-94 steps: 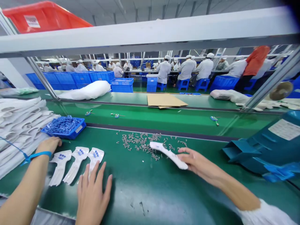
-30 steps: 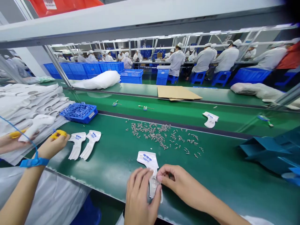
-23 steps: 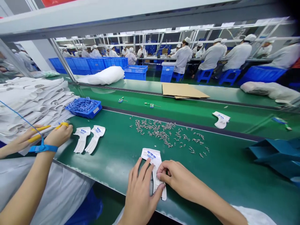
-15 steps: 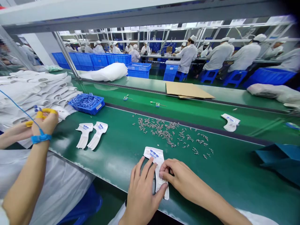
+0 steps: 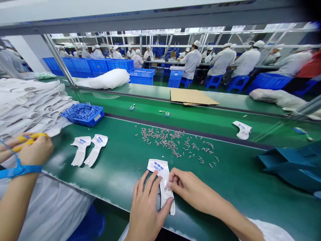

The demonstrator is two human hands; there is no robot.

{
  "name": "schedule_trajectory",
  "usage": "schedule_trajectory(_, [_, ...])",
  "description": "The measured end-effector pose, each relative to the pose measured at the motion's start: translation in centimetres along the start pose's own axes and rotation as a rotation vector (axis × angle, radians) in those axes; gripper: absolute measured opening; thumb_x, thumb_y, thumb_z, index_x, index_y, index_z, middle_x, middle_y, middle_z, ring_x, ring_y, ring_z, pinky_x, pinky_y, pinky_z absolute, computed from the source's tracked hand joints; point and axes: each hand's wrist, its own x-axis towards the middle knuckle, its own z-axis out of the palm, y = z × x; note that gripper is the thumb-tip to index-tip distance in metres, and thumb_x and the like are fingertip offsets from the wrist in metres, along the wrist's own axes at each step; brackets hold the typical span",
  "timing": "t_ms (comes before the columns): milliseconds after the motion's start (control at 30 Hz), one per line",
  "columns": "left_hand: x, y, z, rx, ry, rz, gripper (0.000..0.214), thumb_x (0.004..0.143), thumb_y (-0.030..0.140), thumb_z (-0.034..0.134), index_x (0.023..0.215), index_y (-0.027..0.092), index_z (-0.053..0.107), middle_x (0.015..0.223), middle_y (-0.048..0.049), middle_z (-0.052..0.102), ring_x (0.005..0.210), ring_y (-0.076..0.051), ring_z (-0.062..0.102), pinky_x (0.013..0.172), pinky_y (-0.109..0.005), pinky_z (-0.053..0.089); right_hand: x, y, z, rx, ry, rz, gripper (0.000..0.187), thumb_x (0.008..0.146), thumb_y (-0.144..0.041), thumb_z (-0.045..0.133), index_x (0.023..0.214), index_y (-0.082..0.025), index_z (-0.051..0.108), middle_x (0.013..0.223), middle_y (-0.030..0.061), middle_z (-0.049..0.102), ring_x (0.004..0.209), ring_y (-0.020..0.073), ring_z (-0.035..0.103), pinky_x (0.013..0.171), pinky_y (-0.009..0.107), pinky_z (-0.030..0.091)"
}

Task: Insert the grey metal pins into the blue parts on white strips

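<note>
A white plastic handle shell with small blue pieces in its wide upper end lies on the green bench in front of me. My left hand steadies it, fingertips on its left edge and thumb across its lower end. My right hand is closed in a pinch at the shell's right side, over the narrow part; what sits between the fingertips is too small to make out. Beyond my hands lies a scattered heap of small metal parts. Two similar white shells rest side by side to the left.
A blue tray of small blue parts stands by stacked white shells. A co-worker's hand holds a yellow-handled tool at left. Another shell lies on the green belt. A dark teal bin is at right, cardboard behind.
The view has shifted slightly, so the bench things appear further left. My hands remain on the shell, the right fingertips still pinched over it. The co-worker's hands have lowered.
</note>
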Motion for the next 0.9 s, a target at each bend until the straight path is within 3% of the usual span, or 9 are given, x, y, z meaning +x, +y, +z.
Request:
schedule_trajectory(167, [0.0, -0.1, 0.3, 0.025, 0.014, 0.013, 0.045, 0.09, 0.038, 0.062, 0.132, 0.022, 0.055, 0.142, -0.0069, 0.055, 0.131, -0.032, 0.048, 0.098, -0.047, 0.047, 1.5, 5.3, -3.3, -0.342, 0.363, 0.025, 0.028, 0.097, -0.023, 0.041, 0.113, -0.022, 0.063, 0.109, 0.0096, 0.066, 0.098, 0.0267, 0.063, 0.082, 0.038, 0.047])
schedule_trajectory(300, [0.1, -0.1, 0.2, 0.04, 0.026, 0.023, 0.045, 0.091, 0.04, 0.061, 0.132, 0.023, 0.055, 0.142, -0.0069, 0.055, 0.131, -0.031, 0.048, 0.098, -0.046, 0.046, 3.5, 7.1, -3.8, -0.528, 0.361, -0.047, 0.03, 0.095, -0.016, 0.044, 0.115, -0.021, 0.066, 0.11, 0.0106, 0.066, 0.103, 0.0283, 0.062, 0.088, 0.041, 0.049])
schedule_trajectory(500, [0.3, 0.0, 0.0, 0.02, 0.026, 0.023, 0.045, 0.09, 0.037, 0.062, 0.131, 0.022, 0.055, 0.141, -0.0077, 0.056, 0.129, -0.032, 0.05, 0.097, -0.046, 0.047, 4.2, 6.9, -3.5, -0.556, 0.351, -0.092, 0.028, 0.097, -0.017, 0.042, 0.103, -0.017, 0.069, 0.101, 0.0123, 0.07, 0.099, 0.0304, 0.062, 0.087, 0.044, 0.049])
schedule_trajectory(600, [0.2, 0.2, -0.1, -0.012, 0.03, 0.006, 0.048, 0.089, 0.037, 0.064, 0.133, 0.021, 0.053, 0.14, -0.0094, 0.056, 0.13, -0.033, 0.048, 0.098, -0.048, 0.046, 2.8, 5.9, -3.8, -0.445, 0.353, -0.079, 0.025, 0.098, -0.023, 0.046, 0.101, -0.02, 0.07, 0.1, 0.0101, 0.072, 0.097, 0.0292, 0.062, 0.086, 0.043, 0.049])
schedule_trajectory(667, [0.1, 0.5, -0.1, -0.076, 0.09, -0.005, 0.047, 0.09, 0.033, 0.063, 0.134, 0.02, 0.051, 0.134, -0.0111, 0.06, 0.127, -0.032, 0.051, 0.098, -0.046, 0.046, 1.4, 4.6, -3.7, -0.248, 0.302, -0.036, 0.022, 0.097, -0.031, 0.05, 0.101, -0.023, 0.071, 0.099, 0.0068, 0.073, 0.091, 0.0263, 0.064, 0.08, 0.039, 0.049])
schedule_trajectory(800, [0.0, 1.3, -0.2, -0.289, 0.286, 0.023, 0.027, 0.092, 0.018, 0.062, 0.118, 0.02, 0.058, 0.101, -0.0069, 0.067, 0.096, -0.021, 0.061, 0.086, -0.035, 0.049, -1.5, 1.0, -2.6, 0.171, 0.063, 0.032, 0.026, 0.094, -0.047, 0.055, 0.095, -0.027, 0.072, 0.093, 0.0012, 0.074, 0.084, 0.0213, 0.065, 0.074, 0.031, 0.048])
schedule_trajectory(900, [0.1, 2.2, -0.3, -0.37, 0.306, 0.033, 0.015, 0.09, 0.012, 0.063, 0.102, 0.022, 0.061, 0.088, -0.0024, 0.067, 0.082, -0.017, 0.06, 0.079, -0.031, 0.048, -2.5, -0.9, -1.2, 0.296, -0.007, 0.027, 0.028, 0.093, -0.047, 0.055, 0.086, -0.025, 0.072, 0.087, 0.0, 0.072, 0.083, 0.0195, 0.063, 0.074, 0.029, 0.046])
